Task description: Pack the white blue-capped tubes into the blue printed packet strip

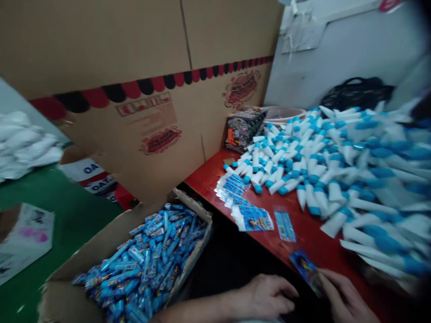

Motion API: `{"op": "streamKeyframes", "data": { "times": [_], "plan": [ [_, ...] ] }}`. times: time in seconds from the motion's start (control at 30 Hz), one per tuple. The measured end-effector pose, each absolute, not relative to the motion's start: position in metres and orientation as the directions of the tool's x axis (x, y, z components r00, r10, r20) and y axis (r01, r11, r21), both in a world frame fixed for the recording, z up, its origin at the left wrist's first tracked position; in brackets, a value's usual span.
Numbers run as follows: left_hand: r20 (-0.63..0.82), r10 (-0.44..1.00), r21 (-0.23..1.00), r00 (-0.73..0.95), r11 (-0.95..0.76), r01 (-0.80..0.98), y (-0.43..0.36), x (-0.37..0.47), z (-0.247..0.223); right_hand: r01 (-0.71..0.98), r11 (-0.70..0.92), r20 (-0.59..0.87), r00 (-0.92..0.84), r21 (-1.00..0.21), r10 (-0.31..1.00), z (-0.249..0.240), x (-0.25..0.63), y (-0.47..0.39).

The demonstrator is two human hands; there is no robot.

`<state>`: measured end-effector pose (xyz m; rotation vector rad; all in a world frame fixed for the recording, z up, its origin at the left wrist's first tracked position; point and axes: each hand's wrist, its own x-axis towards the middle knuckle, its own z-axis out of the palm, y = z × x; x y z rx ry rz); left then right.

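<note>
Apparently handling step: right hand (346,294) pinches 1 packet (305,269); left hand (267,296) nearby, half-curled (seemingly empty); next likely needs steadiness.

A tall corrugated cardboard panel (117,40) stands across the back — a red-and-black scalloped border (135,89) runs along it. Right of it rises a pale grey wall (367,49), perhaps with a white ledge (350,12) high up. A red tabletop (205,179) adjoins; leftward — a green tabletop (84,215), dimly lit.
</note>
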<state>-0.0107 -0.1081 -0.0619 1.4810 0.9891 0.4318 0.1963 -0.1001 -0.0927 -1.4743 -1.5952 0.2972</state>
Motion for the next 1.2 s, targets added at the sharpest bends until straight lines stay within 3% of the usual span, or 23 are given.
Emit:
{"op": "streamKeyframes", "data": {
  "times": [0.1, 0.33, 0.5, 0.57, 0.63, 0.7, 0.83, 0.97, 1.07, 1.2],
  "plan": [
    [-0.344, 0.756, 0.938, 0.557, 0.257, 0.231, -0.101, -0.002, -0.066, 0.567, 0.169, 0.353, 0.232, -0.806, 0.906, -0.069, 0.18, -0.088],
    [-0.464, 0.707, 0.85, 0.533, 0.524, 0.044, -0.083, 0.005, -0.083, 0.632, 0.28, 0.38, 0.024, -0.723, 0.925, -0.056, 0.177, -0.076],
    [-0.471, 0.69, 0.799, 0.55, 0.598, -0.067, -0.084, 0.002, -0.091, 0.843, 0.359, 0.359, -0.217, -0.4, 0.908, -0.062, 0.189, -0.105],
    [-0.477, 0.688, 0.788, 0.548, 0.611, -0.081, -0.084, 0.004, -0.094, 0.855, 0.376, 0.392, -0.229, -0.356, 0.891, -0.069, 0.193, -0.112],
    [-0.472, 0.687, 0.793, 0.552, 0.605, -0.074, -0.085, 0.005, -0.094, 0.82, 0.362, 0.453, -0.143, -0.443, 0.88, -0.074, 0.195, -0.112],
    [-0.452, 0.691, 0.817, 0.565, 0.575, -0.05, -0.086, 0.005, -0.087, 0.725, 0.311, 0.442, -0.009, -0.615, 0.897, -0.073, 0.195, -0.107],
    [-0.34, 0.717, 0.858, 0.608, 0.502, -0.112, -0.085, 0.006, -0.066, 0.429, 0.165, 0.229, 0.103, -0.888, 0.968, -0.057, 0.181, -0.097],
    [-0.3, 0.831, 0.849, 0.467, 0.456, -0.265, -0.08, 0.013, -0.055, 0.268, 0.085, 0.101, 0.049, -0.96, 0.994, -0.047, 0.156, -0.093],
    [-0.282, 0.922, 0.847, 0.266, 0.369, -0.382, -0.077, 0.016, -0.052, 0.243, 0.049, 0.058, 0.031, -0.969, 0.998, -0.049, 0.146, -0.093],
    [-0.213, 0.954, 0.813, 0.209, 0.292, -0.504, -0.072, 0.011, -0.047, 0.241, -0.02, -0.023, -0.009, -0.97, 1.0, -0.067, 0.151, -0.089]
  ]
}}
